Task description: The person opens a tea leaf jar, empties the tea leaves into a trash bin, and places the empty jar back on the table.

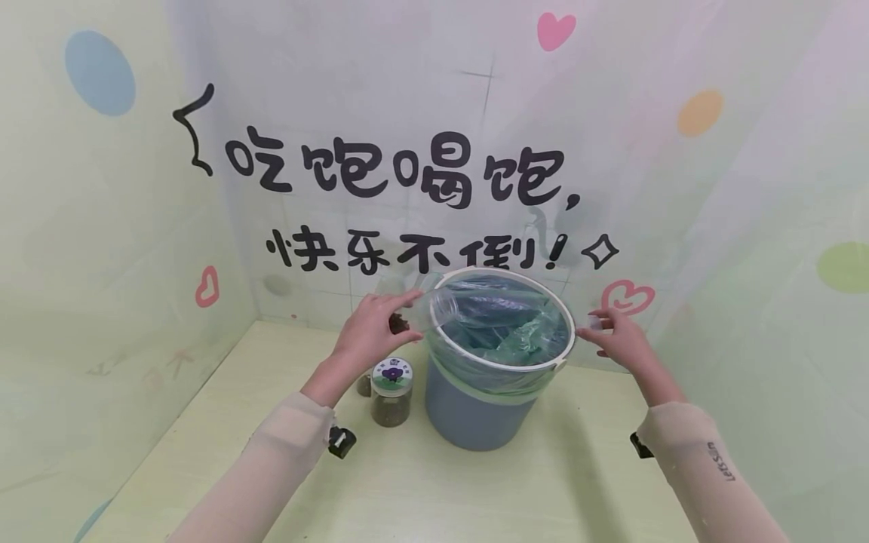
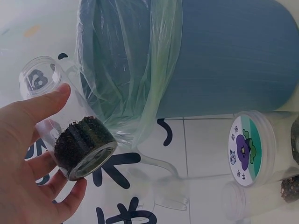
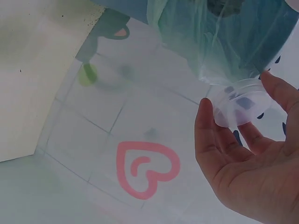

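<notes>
My left hand (image 1: 366, 328) grips a clear jar (image 2: 51, 116) just left of the trash bin (image 1: 475, 415). The jar has no lid and leans, its mouth toward the bin's rim. Dark loose bits, like tea leaves (image 2: 81, 140), lie at its bottom end. Green plastic bag (image 1: 523, 343) lines the bin and folds over its outside under a white ring. To the right of the rim, my right hand (image 1: 624, 343) holds a clear plastic lid (image 3: 245, 102) between thumb and fingers.
A lidded jar (image 1: 391, 403) with a purple and green label stands left of the bin on the pale table (image 1: 407, 498). Partly hidden behind it is another small jar (image 1: 364, 385). A printed backdrop (image 1: 353, 75) rises behind, with side panels left and right.
</notes>
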Motion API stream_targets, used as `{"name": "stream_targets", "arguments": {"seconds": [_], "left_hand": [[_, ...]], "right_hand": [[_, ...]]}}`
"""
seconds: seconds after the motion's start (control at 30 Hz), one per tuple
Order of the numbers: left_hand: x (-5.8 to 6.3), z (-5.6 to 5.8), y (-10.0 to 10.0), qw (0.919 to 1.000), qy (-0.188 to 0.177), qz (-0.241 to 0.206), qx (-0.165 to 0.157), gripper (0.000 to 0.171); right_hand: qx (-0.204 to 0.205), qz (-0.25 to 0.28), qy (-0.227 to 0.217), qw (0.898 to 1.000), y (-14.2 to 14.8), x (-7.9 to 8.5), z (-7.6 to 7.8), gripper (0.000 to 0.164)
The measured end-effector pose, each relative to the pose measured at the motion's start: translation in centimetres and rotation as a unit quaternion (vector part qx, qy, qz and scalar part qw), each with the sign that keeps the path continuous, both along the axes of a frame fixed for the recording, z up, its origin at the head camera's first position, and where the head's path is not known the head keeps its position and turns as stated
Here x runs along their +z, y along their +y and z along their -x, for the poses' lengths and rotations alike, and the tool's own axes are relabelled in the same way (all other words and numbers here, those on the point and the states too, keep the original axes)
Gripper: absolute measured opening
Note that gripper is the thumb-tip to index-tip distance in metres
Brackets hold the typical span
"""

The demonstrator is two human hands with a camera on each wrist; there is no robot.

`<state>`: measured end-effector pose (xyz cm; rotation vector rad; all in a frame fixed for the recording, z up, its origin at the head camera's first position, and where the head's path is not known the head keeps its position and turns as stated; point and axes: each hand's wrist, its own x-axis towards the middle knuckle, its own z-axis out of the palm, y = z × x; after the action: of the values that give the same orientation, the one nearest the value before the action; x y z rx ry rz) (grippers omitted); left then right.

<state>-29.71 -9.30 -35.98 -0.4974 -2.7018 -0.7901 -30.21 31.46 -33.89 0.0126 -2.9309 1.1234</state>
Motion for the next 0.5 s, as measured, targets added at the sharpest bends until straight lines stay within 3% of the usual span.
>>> {"name": "stream_targets", "arguments": {"seconds": [0.5], "left_hand": [[-0.2,0.1,-0.1,1.0000,0.001,-0.002,0.002,0.071]], "right_hand": [[-0.014,0.014,0.003,1.000,0.8,-1.7,-0.2,0.067]]}}
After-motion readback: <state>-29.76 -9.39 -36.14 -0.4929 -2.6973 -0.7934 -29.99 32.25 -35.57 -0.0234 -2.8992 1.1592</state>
